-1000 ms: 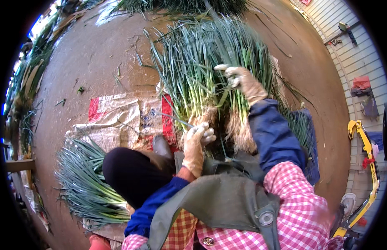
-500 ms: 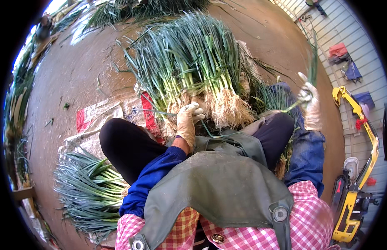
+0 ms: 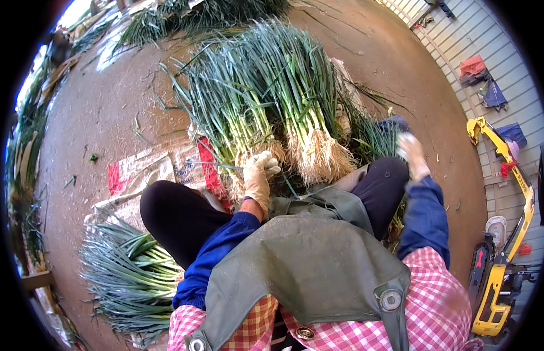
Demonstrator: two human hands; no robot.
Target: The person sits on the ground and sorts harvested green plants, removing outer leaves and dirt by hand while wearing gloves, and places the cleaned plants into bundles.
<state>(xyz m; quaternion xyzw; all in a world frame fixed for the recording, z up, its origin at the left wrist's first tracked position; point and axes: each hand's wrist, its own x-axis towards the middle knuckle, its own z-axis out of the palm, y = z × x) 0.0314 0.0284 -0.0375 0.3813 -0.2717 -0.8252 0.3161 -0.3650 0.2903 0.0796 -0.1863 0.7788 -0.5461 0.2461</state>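
My left hand (image 3: 259, 176), in a pale work glove, is closed in front of the roots of a big pile of scallions (image 3: 269, 96). A thin green leaf (image 3: 292, 186) trails from its fingers on both sides. The scallions lie with white roots toward me and dark green tops away. My right hand (image 3: 411, 153), gloved too, is smeared by motion beyond my right knee. It is beside another heap of scallions (image 3: 374, 137) with a blue cloth behind; its fingers cannot be made out.
A bundle of scallions (image 3: 128, 272) lies by my left knee. A white and red woven sack (image 3: 149, 169) is spread on the brown floor (image 3: 102, 120). More green tops (image 3: 204, 17) lie at the far side. A yellow toy-like excavator (image 3: 499, 286) stands at the right, by a ribbed wall (image 3: 453, 50).
My right hand has come lower and inward toward the heap beyond my right knee. The scallion it held up no longer shows in it. My left hand has barely shifted.
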